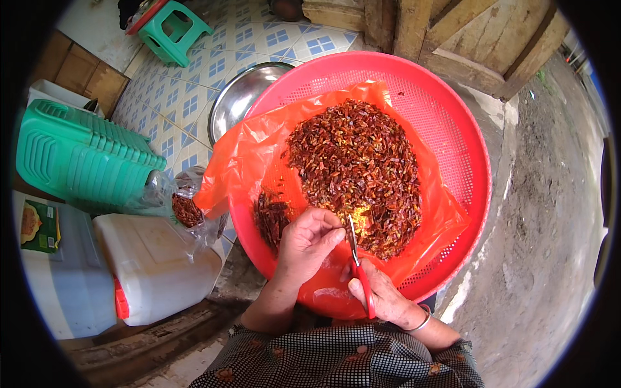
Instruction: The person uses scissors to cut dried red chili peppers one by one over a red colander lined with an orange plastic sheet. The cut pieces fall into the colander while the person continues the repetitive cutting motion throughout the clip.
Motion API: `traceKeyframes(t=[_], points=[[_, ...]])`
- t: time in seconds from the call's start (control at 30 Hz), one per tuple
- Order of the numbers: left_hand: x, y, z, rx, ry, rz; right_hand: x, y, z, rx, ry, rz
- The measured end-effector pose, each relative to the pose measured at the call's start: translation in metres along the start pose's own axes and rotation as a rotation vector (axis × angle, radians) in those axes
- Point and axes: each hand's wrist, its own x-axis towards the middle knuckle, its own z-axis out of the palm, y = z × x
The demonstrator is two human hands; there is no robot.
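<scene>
My right hand (381, 291) grips red-handled scissors (365, 286), their metal blades pointing up beside my left fingertips. The thumb and forefinger of my left hand (310, 240) are pinched together near the blades; whether something small is between them cannot be told. Both hands are over a red plastic bag (252, 150) spread in a round red perforated basket (449, 111). On the bag lies a large heap of cut dried chili pieces (359, 169) with yellow seeds. A smaller pile of whole-looking dried chilies (271, 218) lies left of it, beside my left hand.
A steel basin (237, 97) stands behind the basket on the tiled floor. At left are stacked green stools (92, 155), a clear bag of dried chilies (187, 208) and a whitish plastic jerrycan (155, 266). Another green stool (182, 31) and a wooden door (465, 48) are farther back.
</scene>
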Motion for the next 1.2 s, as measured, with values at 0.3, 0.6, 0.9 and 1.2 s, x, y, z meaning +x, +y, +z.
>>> traceKeyframes(t=[0.3, 0.6, 0.9, 1.2], points=[[-0.001, -0.002, -0.005, 0.076, -0.044, -0.022, -0.001, -0.007, -0.001, -0.012, 0.017, 0.081], [0.006, -0.005, -0.010, 0.419, 0.006, -0.064, 0.002, -0.001, 0.006, 0.247, 0.167, 0.163], [0.018, 0.008, -0.054, 0.833, 0.367, 0.261, 0.001, 0.001, 0.007, 0.264, 0.185, 0.116], [0.018, -0.006, -0.051, 1.534, 0.215, 0.293, 0.000, 0.000, 0.005, 0.215, 0.135, 0.138]])
